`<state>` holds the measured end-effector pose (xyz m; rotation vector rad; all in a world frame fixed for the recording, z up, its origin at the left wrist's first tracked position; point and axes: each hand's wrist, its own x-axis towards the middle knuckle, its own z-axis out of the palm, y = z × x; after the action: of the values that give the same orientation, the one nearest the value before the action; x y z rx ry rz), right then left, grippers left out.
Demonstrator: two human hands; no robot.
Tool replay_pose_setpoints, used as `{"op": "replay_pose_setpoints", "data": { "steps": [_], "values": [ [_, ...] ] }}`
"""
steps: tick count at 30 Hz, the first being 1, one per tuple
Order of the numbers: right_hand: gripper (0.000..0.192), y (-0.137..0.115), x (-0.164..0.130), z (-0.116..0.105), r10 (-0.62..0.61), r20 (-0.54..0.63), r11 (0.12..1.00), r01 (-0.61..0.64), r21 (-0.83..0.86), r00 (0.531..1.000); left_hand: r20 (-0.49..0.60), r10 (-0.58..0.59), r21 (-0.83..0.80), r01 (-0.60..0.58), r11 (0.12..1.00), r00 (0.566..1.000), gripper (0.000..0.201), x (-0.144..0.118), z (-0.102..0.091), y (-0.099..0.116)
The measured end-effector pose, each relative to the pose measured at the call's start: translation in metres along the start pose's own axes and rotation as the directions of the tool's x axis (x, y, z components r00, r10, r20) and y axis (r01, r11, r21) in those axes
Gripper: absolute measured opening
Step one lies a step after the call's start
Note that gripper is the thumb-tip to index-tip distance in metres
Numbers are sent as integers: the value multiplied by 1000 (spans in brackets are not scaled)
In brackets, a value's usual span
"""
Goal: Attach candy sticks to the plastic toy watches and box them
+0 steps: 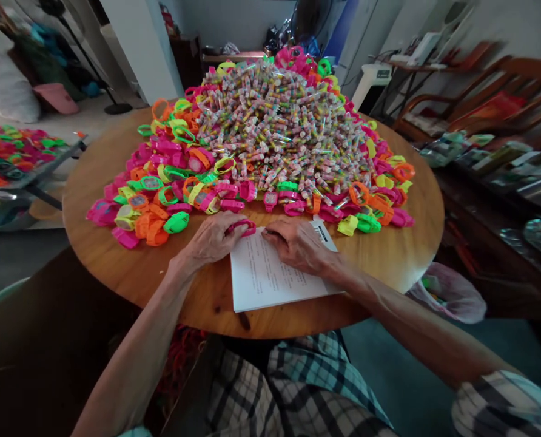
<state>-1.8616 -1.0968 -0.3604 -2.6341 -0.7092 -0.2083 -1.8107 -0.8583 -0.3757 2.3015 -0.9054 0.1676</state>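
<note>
My left hand (213, 238) is closed on a pink toy watch (243, 227) at the near edge of a round wooden table (116, 261). My right hand (298, 243) rests curled on a white printed sheet of paper (270, 279), its fingertips close to the pink watch; something small may be under its fingers, but I cannot tell. Just beyond both hands lies a ring of neon toy watches (161, 200) in pink, orange, green and yellow. Behind them rises a big heap of small candy-filled tubes (275, 121).
A low table with more coloured watches (11, 155) stands at the left. Wooden chairs (489, 91) and a cluttered shelf (502, 170) are at the right. A plastic bag (452, 291) hangs below the table's right edge. My checked shorts (288, 388) show below.
</note>
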Motion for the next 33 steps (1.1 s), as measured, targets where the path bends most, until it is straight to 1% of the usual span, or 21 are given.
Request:
{"op": "replay_pose_setpoints", "data": {
  "steps": [4,10,13,15,18,26,29,31,33],
  "values": [
    [27,-1,1,5,13,-35,1000,-12,20,999,-53,24,9,-23,1000,998,30,-3,6,-3],
    [26,1,5,14,-62,-108,997,66,33,992,-41,43,23,-42,999,998,29,-3,7,-3],
    [28,0,4,14,-77,-106,996,80,30,991,-50,29,34,-27,999,998,30,-3,9,-4],
    [32,-3,3,14,-87,-71,996,85,-24,994,-44,23,33,-21,999,999,32,-4,10,-4],
    [37,-8,1,13,-104,-10,983,101,-153,995,-35,13,45,-12,999,999,33,-4,12,-4],
    [32,-14,2,16,-158,61,905,169,-391,986,8,-3,69,2,998,1000,31,-4,8,3],
    [32,-21,4,14,-119,122,887,161,-432,985,11,-26,87,25,996,1000,31,-3,7,6],
    [32,-26,7,12,-94,197,884,173,-435,976,16,-32,83,31,996,999,30,-3,7,7],
    [31,-28,9,10,-94,258,886,199,-418,962,16,-37,62,36,997,999,29,-3,7,7]
  ]
}}
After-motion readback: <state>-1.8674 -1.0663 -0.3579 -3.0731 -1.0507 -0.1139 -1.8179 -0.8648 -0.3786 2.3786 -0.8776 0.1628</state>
